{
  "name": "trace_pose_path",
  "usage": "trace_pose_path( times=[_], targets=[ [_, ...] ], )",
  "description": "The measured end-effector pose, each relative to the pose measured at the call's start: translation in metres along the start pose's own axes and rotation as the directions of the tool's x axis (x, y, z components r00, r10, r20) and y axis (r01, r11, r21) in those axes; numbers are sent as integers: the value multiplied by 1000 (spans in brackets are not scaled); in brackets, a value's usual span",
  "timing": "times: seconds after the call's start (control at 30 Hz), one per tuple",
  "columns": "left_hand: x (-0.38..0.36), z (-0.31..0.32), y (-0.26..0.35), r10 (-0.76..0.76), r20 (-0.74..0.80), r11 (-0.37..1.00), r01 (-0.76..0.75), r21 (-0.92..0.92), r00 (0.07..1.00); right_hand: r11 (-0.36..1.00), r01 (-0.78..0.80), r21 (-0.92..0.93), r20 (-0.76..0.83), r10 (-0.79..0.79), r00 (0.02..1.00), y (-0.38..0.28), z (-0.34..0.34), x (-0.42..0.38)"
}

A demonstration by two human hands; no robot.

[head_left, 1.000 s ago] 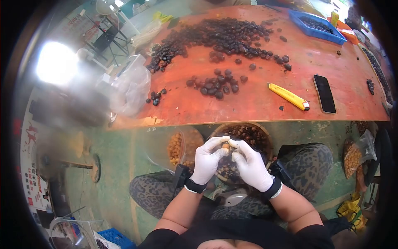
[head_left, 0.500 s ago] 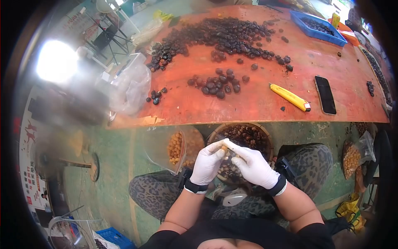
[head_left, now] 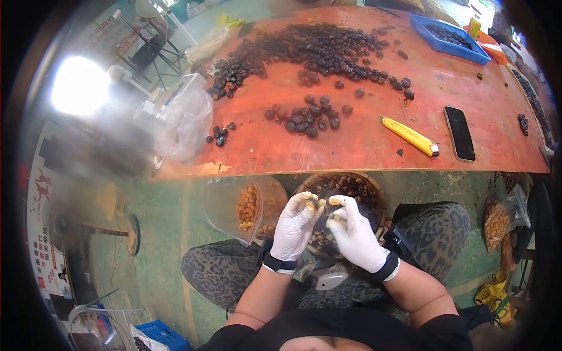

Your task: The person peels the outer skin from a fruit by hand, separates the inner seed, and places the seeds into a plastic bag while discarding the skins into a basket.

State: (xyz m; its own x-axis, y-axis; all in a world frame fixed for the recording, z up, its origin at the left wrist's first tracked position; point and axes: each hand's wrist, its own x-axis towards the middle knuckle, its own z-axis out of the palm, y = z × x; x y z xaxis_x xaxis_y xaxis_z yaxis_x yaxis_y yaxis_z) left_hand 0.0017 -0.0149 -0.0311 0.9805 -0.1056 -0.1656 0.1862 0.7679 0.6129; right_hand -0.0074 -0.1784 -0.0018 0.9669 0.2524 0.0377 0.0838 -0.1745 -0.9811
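Note:
White gloves with yellowed fingertips cover both hands, held over a round basket (head_left: 379, 196) of dark shells below the table edge. My left hand (head_left: 295, 225) pinches a small orange-yellow nut (head_left: 310, 205) between thumb and fingers. Just to its right, my right hand (head_left: 354, 231) has its fingers curled, with thumb and forefinger apart; I make out nothing in it. A gap separates the two hands. Left of them, a clear plastic bag (head_left: 222, 205) holds peeled yellow nuts (head_left: 247, 206).
On the red table (head_left: 234, 158) lie piles of dark nuts (head_left: 310, 50), a yellow cutter (head_left: 410, 136), a phone (head_left: 459, 133) and a blue tray (head_left: 424, 35). A clear bag (head_left: 184, 126) rests at its left edge. Another bag of yellow nuts (head_left: 496, 222) is at right.
The hands were together at the fingertips and have moved apart. The right hand's fingers have lifted away from the left hand, and the nut shows more clearly in the left.

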Motion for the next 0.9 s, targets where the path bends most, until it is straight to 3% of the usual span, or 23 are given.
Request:
trace_pose_path(
  times=[0.23,0.43,0.53,0.8,0.9],
  targets=[
    [-2,-1,-8,74,39,997,-74,5,996,996,50,-78,76,-44,996,-4,7,-1],
    [-1,0,-12,99,30,994,-100,36,995,978,192,-87,-40,-196,980,-4,11,1],
    [-1,2,-11,113,20,990,-114,88,993,990,108,-86,-39,-112,993,-8,12,-1],
    [-6,13,-7,204,-29,947,-189,258,979,995,100,-1,-27,-100,995,-10,7,4],
    [-5,8,-3,251,-2,863,-223,454,968,999,43,5,-1,-43,999,-12,5,4]
  ],
)
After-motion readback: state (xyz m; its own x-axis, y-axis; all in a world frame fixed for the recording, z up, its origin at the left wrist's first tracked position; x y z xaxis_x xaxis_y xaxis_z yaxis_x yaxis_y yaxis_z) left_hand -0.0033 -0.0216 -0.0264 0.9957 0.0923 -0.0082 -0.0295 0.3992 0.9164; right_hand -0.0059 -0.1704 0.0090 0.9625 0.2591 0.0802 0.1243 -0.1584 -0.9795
